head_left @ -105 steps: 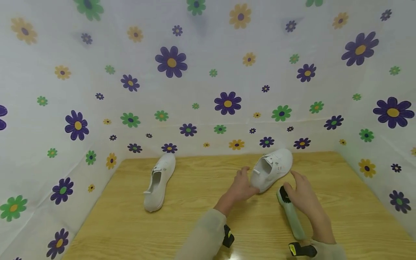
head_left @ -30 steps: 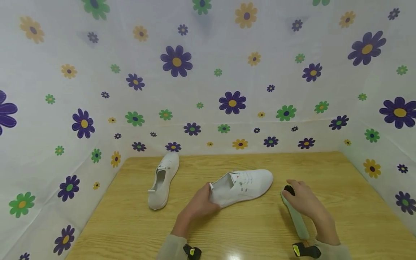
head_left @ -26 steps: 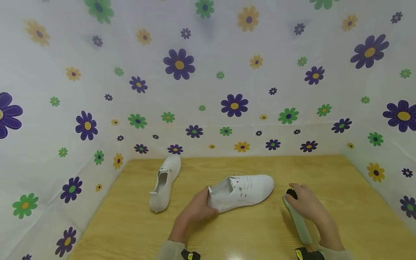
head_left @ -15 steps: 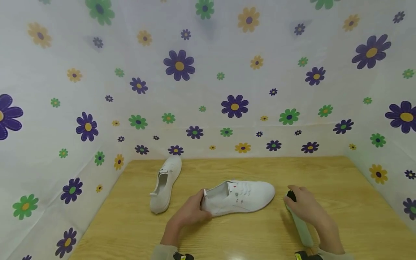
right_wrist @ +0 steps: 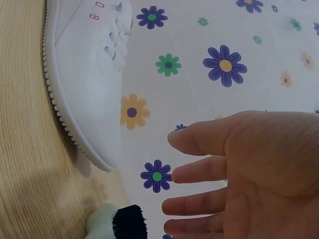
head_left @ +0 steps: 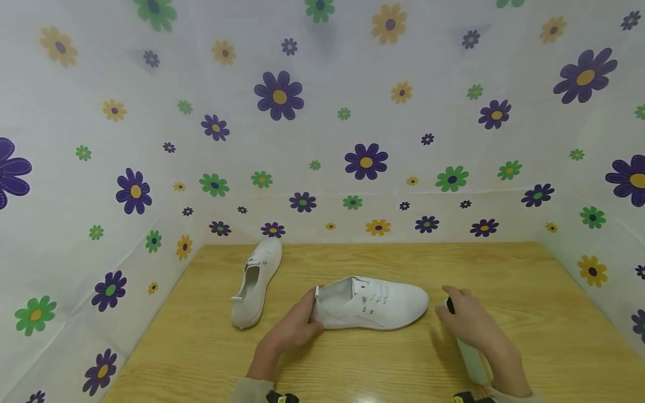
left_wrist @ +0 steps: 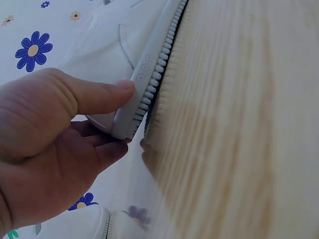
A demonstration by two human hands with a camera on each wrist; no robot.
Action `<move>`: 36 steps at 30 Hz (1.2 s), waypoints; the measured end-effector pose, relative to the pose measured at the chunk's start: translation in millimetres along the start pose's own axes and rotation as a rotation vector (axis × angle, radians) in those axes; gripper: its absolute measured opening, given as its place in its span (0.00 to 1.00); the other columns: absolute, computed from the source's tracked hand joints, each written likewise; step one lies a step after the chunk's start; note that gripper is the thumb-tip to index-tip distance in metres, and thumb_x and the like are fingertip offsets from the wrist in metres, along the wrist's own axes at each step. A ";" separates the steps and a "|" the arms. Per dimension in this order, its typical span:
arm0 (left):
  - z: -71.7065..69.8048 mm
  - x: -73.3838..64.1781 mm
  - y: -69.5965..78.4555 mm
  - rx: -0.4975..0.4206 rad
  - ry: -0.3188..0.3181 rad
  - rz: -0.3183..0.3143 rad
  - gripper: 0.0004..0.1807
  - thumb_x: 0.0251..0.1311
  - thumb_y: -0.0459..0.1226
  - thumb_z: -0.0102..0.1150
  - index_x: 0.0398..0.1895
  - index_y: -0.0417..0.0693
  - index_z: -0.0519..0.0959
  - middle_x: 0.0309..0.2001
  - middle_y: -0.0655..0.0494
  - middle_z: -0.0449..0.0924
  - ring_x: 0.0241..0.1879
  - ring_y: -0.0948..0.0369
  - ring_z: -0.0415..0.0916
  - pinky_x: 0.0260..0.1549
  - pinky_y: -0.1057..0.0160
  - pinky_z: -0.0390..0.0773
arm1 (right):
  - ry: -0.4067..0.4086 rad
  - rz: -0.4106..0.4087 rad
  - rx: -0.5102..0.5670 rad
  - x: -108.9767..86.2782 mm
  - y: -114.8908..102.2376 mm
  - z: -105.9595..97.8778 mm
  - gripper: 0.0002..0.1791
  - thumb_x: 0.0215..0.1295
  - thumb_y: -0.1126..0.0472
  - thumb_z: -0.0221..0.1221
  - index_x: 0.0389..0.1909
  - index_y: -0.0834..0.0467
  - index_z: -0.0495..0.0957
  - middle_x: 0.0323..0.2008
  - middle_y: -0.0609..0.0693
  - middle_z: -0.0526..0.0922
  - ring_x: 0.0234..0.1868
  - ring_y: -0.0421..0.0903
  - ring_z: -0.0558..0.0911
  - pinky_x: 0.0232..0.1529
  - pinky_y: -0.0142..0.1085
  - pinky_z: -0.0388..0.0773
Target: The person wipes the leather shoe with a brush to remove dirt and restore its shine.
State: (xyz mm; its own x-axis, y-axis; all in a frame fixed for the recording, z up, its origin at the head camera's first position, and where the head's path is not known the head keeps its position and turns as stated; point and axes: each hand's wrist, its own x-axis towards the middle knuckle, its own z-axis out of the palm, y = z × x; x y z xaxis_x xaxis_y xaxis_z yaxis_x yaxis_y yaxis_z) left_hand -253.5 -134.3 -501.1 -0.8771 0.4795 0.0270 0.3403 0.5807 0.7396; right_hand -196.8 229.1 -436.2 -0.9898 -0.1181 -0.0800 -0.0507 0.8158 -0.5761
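At the near edge, the left sleeve (head_left: 249,390) and right sleeve (head_left: 514,397) come in, with a black device (head_left: 283,398) at the left wrist and a similar one at the right. Just beyond, the pale green handle of a brush (head_left: 472,362) lies on the wood-grain table (head_left: 368,361), running away from the person under the right hand (head_left: 471,319). That hand hangs over the brush; its fingers are extended, with slight gaps between them and the thumb apart, pinching nothing. The right wrist view shows the brush apart from the fingers, its black bristles (right_wrist: 130,222) facing up. To the left, the left hand (head_left: 292,330) pinches the heel of a white shoe (head_left: 395,305), thumb on the edge of the ribbed sole (left_wrist: 149,89) and the other fingers bent beneath and behind the heel. This shoe is upright between the hands, its toe pointing right toward the brush and its opening facing up, small red marks on its side near the laces. Farther left and back, clear of both hands, a second white shoe (head_left: 256,285) stands upright, toe toward the far edge. Behind rises a white cloth (head_left: 327,73) printed with purple, green and yellow flowers.
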 end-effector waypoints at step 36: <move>1.6 -1.7 -1.1 -0.023 -0.025 -0.017 0.48 0.59 0.31 0.67 0.76 0.34 0.48 0.72 0.38 0.59 0.72 0.45 0.56 0.68 0.44 0.58 | -0.030 0.067 -0.019 2.7 24.2 -11.1 0.33 0.76 0.55 0.49 0.70 0.76 0.56 0.63 0.84 0.57 0.61 0.78 0.66 0.54 0.67 0.69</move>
State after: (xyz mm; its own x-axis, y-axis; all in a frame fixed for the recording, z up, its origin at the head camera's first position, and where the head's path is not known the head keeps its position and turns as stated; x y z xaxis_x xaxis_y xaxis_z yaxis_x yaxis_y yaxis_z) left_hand -251.9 -134.7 -503.0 -0.8738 0.4863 -0.0019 0.3176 0.5736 0.7550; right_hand -202.2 254.8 -441.3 -0.9866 -0.0791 -0.1425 0.0130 0.8332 -0.5528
